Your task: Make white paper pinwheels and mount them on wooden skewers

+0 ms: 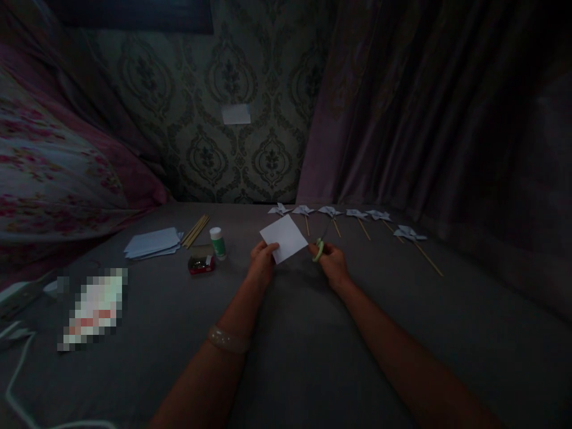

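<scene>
A square sheet of white paper is pinched at its left edge by my left hand, thumb on top. My right hand is closed around the light green handles of a pair of scissors, close to the paper's right corner. The dark scissor blades point away from me, and I cannot make out whether they are parted. Beyond the hands lies a row of several white paper pinwheels on wooden sticks, reaching round to the right.
To the left are a stack of white paper, several wooden sticks, a green glue stick and a small red box of small metal pieces. A blurred-out packet and a white cable lie at far left. Curtains hang behind.
</scene>
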